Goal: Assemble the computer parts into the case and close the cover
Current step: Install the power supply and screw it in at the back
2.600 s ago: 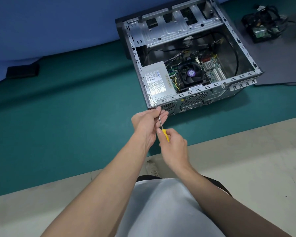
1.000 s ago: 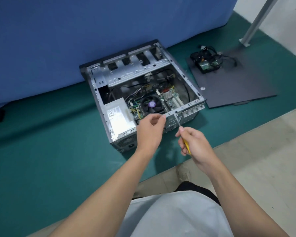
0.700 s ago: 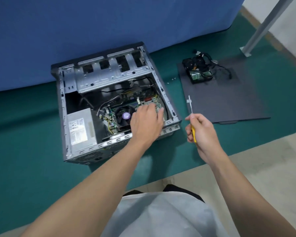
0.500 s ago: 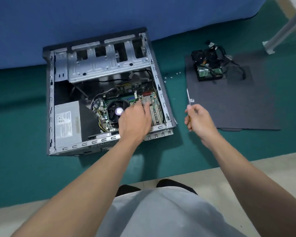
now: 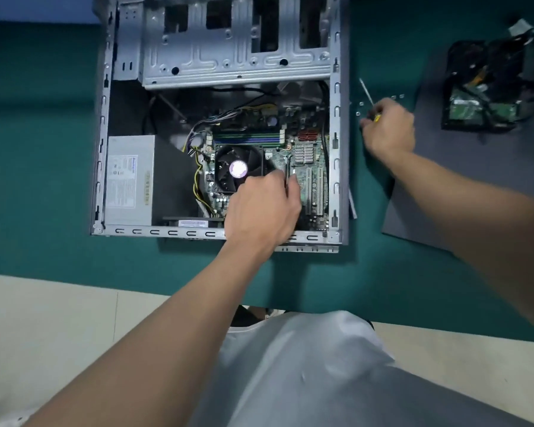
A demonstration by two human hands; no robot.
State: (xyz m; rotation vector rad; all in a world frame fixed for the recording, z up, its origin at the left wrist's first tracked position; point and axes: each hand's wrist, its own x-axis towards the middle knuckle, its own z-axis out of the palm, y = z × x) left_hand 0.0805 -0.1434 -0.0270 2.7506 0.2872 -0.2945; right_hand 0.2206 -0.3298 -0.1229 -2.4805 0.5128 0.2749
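Two risks: right hand (image 5: 388, 129), gripping the screwdriver (image 5: 367, 92), could scatter loose screws (image 5: 358, 113); left hand (image 5: 262, 206), grasp unclear, might stress the motherboard (image 5: 302, 154).

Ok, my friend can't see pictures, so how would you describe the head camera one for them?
A person's left hand reaches into an open computer case on a green mat, next to the fan. Their right hand holds a yellow-handled screwdriver near small screws beside the case.

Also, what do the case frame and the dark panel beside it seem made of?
Case frame: bare sheet metal, probably steel; dull silver, punched holes, stamped ribs.
Dark panel: matte grey, thin and flat, perhaps painted metal; cannot be sure.
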